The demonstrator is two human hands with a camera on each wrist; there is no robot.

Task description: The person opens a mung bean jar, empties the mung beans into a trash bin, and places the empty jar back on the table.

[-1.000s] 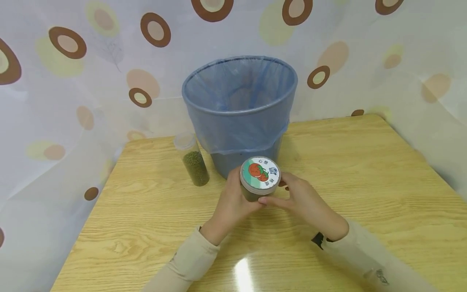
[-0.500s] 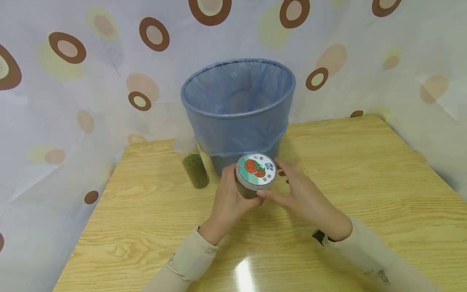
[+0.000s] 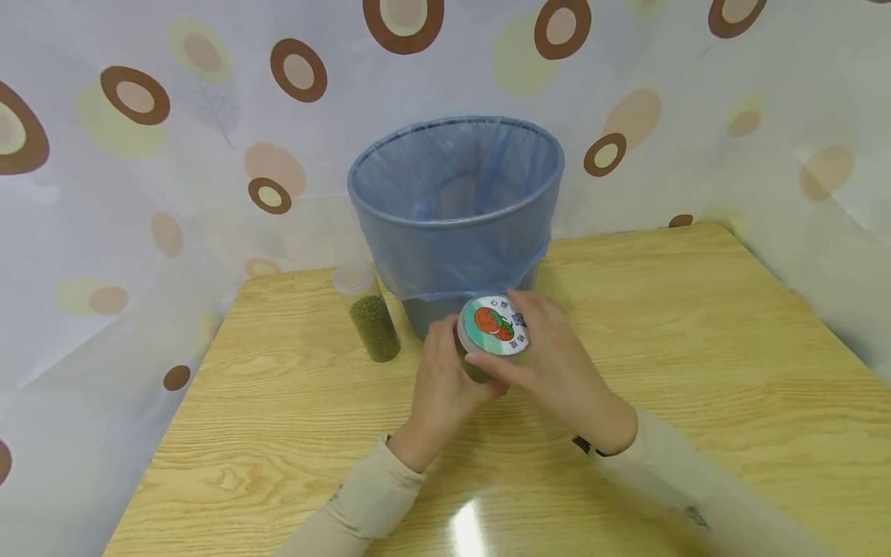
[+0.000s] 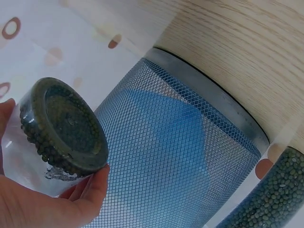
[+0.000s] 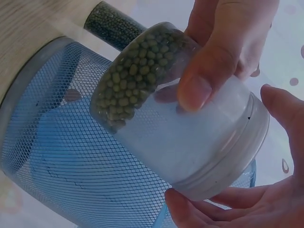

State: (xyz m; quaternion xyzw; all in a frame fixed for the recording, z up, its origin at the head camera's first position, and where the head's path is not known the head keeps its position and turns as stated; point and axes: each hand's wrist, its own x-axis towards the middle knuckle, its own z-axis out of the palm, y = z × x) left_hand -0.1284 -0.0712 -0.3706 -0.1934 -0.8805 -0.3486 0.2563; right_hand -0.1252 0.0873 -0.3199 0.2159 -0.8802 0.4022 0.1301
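Note:
A clear plastic jar partly filled with green beans is held up in front of the mesh bin. Around its body curls my left hand, with the thumb against the side in the right wrist view. My right hand grips the rim of the lid, which bears a picture of two red fruits and is on the jar. The left wrist view shows the jar's bottom from below, tilted, with beans gathered there. A taller clear container, also part filled with green beans, stands left of the bin.
A blue mesh waste bin with a thin blue bag liner stands at the back of the wooden table. Behind it hangs a white sheet with brown and yellow ovals.
My right hand has shifted left and further over the lid, covering its right edge. The left hand stays around the jar, which has moved only slightly. Bin and tall container stand as before.

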